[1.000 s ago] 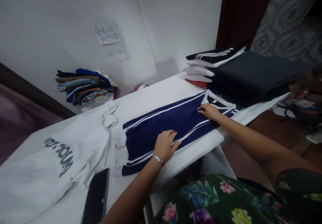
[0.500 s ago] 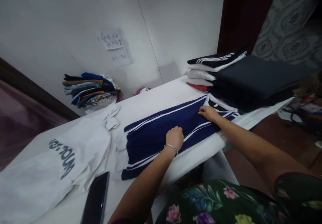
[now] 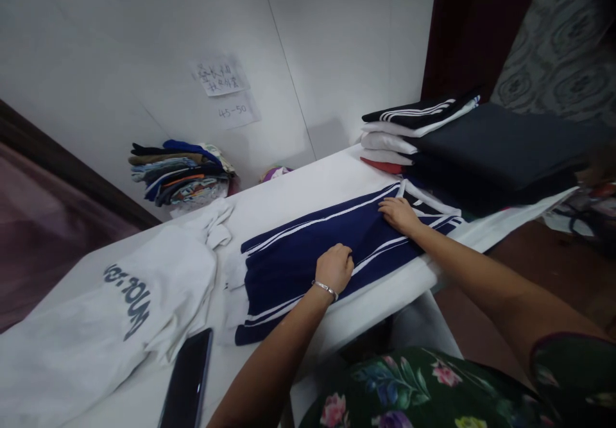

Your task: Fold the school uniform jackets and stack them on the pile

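A navy shirt with white stripes point(image 3: 298, 242) lies folded in a long shape on the white table, its white-edged neckline at the right end. On its middle rests my left hand point(image 3: 334, 267), wearing a silver bracelet, fingers curled down and closed on the cloth. My right hand point(image 3: 400, 215) lies palm down near the neckline, its fingers stretched out over the fabric. White cloth point(image 3: 235, 296) shows beside the shirt's left end. Farther left, a white shirt with dark lettering point(image 3: 163, 287) is spread out, wrinkled.
A black phone point(image 3: 187, 376) lies near the front edge of the table point(image 3: 308, 190). Folded clothes point(image 3: 389, 142) and a large dark folded stack point(image 3: 505, 145) stand at the right. Another clothes pile point(image 3: 180, 171) is beyond the table's far edge, under handwritten papers point(image 3: 224, 81) on the wall.
My right hand's fingers have opened from a pinch near the neckline and now lie flatter on the navy shirt. My left hand stays about where it was. The view has shifted slightly.
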`<control>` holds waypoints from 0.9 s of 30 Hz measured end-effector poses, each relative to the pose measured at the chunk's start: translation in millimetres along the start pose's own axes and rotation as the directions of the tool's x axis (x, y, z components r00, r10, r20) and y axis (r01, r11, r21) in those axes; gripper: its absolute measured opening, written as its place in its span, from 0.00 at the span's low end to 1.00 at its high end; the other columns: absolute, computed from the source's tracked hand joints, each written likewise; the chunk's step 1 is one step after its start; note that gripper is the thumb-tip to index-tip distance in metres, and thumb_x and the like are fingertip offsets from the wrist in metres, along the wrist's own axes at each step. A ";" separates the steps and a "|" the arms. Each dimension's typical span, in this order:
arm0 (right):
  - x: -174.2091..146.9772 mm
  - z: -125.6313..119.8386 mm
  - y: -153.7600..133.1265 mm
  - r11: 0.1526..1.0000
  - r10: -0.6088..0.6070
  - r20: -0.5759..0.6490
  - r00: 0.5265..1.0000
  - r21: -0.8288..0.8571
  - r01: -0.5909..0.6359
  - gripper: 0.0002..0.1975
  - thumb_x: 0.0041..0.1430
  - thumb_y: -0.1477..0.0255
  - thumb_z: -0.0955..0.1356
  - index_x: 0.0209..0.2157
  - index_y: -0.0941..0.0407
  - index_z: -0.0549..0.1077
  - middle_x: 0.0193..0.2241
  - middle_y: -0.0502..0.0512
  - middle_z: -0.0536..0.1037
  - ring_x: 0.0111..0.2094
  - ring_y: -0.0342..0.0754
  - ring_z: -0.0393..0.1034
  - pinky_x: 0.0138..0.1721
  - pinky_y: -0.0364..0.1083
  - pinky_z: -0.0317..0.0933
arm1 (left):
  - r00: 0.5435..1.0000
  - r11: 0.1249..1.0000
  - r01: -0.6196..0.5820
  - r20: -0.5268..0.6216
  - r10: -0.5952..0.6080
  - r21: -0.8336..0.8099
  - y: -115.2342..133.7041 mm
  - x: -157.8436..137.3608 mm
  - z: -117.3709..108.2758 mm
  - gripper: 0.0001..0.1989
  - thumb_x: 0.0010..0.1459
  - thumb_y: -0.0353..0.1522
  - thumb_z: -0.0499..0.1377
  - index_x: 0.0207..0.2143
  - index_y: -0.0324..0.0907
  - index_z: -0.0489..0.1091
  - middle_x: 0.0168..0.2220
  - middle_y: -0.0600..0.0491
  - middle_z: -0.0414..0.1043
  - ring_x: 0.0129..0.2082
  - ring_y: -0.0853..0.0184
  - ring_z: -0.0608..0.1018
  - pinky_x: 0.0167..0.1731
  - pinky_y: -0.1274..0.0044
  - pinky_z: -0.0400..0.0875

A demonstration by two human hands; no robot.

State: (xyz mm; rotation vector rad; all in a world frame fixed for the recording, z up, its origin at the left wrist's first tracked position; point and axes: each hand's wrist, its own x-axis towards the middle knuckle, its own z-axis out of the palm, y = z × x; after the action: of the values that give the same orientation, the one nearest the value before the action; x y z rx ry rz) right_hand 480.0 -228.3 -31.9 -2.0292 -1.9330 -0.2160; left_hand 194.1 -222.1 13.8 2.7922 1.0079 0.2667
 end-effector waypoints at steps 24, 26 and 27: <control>35.2 -5.6 -56.3 0.995 0.080 0.020 0.997 0.065 -0.081 0.28 0.64 0.57 0.58 0.59 0.58 0.62 0.64 0.65 0.53 0.65 0.59 0.43 0.61 0.59 0.44 | 0.932 0.919 0.345 0.047 -0.359 0.189 -101.3 13.6 17.1 0.35 0.61 0.52 0.41 0.64 0.41 0.54 0.67 0.43 0.46 0.66 0.53 0.49 0.61 0.55 0.45; 45.3 -0.7 -44.8 0.988 0.150 0.033 0.988 0.021 -0.151 0.30 0.63 0.56 0.58 0.59 0.60 0.61 0.64 0.68 0.52 0.65 0.61 0.42 0.61 0.60 0.43 | 0.932 0.919 0.345 0.048 -0.360 0.192 -101.0 13.2 18.7 0.35 0.61 0.52 0.41 0.64 0.42 0.53 0.67 0.44 0.45 0.67 0.54 0.48 0.61 0.55 0.44; 49.0 2.4 -36.5 0.981 0.196 0.047 0.979 -0.006 -0.196 0.31 0.63 0.55 0.58 0.59 0.61 0.60 0.64 0.69 0.53 0.65 0.62 0.42 0.60 0.61 0.43 | 0.931 0.918 0.348 0.050 -0.363 0.192 -100.3 13.0 18.4 0.35 0.61 0.52 0.41 0.64 0.42 0.53 0.67 0.44 0.45 0.67 0.54 0.48 0.61 0.55 0.44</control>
State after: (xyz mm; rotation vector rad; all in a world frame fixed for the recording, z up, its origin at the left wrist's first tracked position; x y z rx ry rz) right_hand 446.9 -180.5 -13.2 -2.2274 -1.7434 -0.1225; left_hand 146.3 -139.2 -23.7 2.6702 1.5583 0.0093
